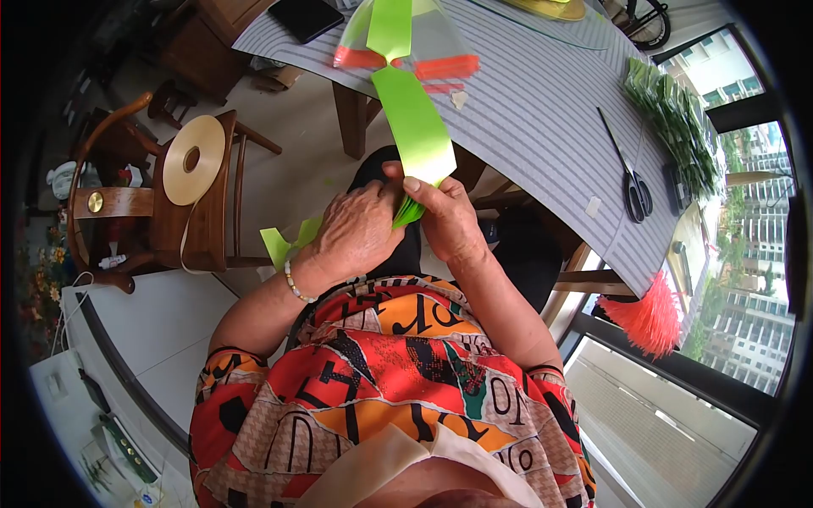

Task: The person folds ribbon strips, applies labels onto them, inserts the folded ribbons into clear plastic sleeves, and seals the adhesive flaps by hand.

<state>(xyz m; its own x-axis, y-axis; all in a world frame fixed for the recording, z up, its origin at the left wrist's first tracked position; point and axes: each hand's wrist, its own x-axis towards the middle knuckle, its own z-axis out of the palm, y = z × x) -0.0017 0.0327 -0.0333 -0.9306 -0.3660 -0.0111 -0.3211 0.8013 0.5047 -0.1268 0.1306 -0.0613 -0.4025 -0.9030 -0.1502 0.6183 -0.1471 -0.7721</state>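
Note:
A bright green ribbon [415, 118] runs down from the table to my two hands, held over my lap. Its upper part is pinched narrow where it lies across a clear plastic bag with red bands [447, 66]. My right hand [449, 216] is closed on the ribbon, thumb on top, where it gathers into folded layers. Beside it my left hand [360, 224] is closed against the same folds, its fingertips partly hidden. A loose green ribbon end [275, 247] sticks out behind my left wrist.
Black-handled scissors [635, 193] lie on the striped table [525, 118], near a bundle of green strips [673, 127]. A dark tablet-like object [305, 17] sits at the far edge. On a wooden chair [165, 224] at left rests a roll of cream ribbon [203, 148]. Red tassels [648, 317] hang at right.

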